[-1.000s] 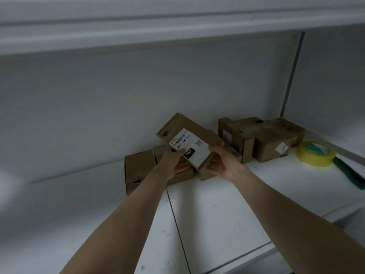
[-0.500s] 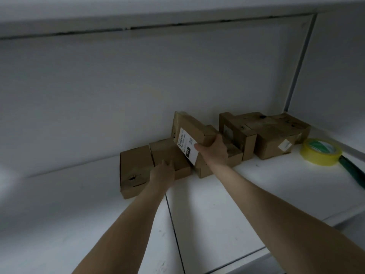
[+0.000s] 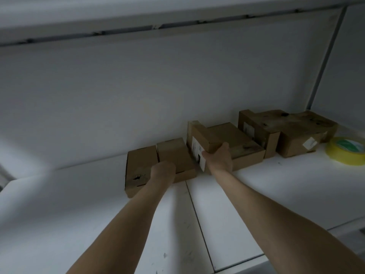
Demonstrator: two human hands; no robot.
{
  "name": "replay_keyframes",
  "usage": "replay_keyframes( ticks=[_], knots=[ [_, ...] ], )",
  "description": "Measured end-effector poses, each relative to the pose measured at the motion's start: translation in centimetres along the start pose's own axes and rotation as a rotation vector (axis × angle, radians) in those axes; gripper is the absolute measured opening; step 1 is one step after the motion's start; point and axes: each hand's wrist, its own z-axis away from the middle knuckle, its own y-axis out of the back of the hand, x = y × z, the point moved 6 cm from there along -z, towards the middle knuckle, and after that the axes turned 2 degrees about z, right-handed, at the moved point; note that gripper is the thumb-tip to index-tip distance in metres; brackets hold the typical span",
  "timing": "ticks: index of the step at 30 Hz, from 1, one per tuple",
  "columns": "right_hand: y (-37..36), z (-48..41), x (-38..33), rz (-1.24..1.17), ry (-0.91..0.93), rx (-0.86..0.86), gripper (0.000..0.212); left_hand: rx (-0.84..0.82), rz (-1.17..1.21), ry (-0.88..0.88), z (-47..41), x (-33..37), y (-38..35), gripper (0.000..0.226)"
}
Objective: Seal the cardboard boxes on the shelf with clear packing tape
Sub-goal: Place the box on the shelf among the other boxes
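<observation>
**Light, stiff cartons, best taken by the corners**

Your right hand [image 3: 218,158] clasped the labelled box [image 3: 206,138], thumb on the label face and fingers over the top. The box stood on edge in the row at the back of the shelf [image 3: 256,204]. Your left hand [image 3: 163,171] rested on the flat box [image 3: 173,153] beside it, fingers hidden. The cartons looked light and stiff but dented, so firm corners seemed safer than flaps

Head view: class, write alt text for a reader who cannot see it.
A person reaches to a row of cardboard boxes at the back of a white shelf; the right hand grips a labelled box, the left hand touches a flatter box beside it. A yellow tape roll lies at far right.
</observation>
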Motion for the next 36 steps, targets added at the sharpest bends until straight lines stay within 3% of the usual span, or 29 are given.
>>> replay_keyframes(
  ticks=[4,6,9,13,16,20,23,30,36],
  knots=[
    [-2.0,0.5,1.6,-0.385,-0.223,-0.083,0.069,0.012,0.095,0.000,0.1,-1.8,-0.4,0.028],
    [-2.6,0.4,1.7,-0.472,-0.303,-0.111,0.061,-0.008,0.189,-0.013,0.2,-2.7,-0.9,0.028],
    [-2.8,0.1,1.1,-0.488,-0.341,-0.198,0.047,0.013,0.356,-0.017,0.1,-3.9,-1.1,0.026],
    [-3.0,0.1,0.5,-0.536,-0.372,-0.289,0.041,0.018,0.393,0.013,0.1,-4.8,-0.8,0.035],
    [-2.9,0.0,0.9,-0.490,-0.379,-0.266,0.037,-0.011,0.399,0.018,-0.1,-4.9,-1.1,0.036],
    [-2.7,-0.1,1.6,-0.170,-0.220,-0.116,0.052,-0.062,0.385,-0.014,-0.3,-4.4,-2.1,0.032],
    [-3.3,0.1,1.9,-0.125,-0.235,-0.169,0.057,-0.065,0.390,-0.025,-0.3,-4.4,-2.3,0.032],
    [-5.3,2.2,4.5,-0.445,-0.536,-0.342,0.032,-0.050,0.425,-0.036,-0.6,-4.6,-2.6,0.033],
    [-5.7,2.5,3.6,-0.350,-0.407,-0.273,0.026,-0.027,0.415,-0.036,-0.8,-4.7,-2.7,0.037]
  ],
)
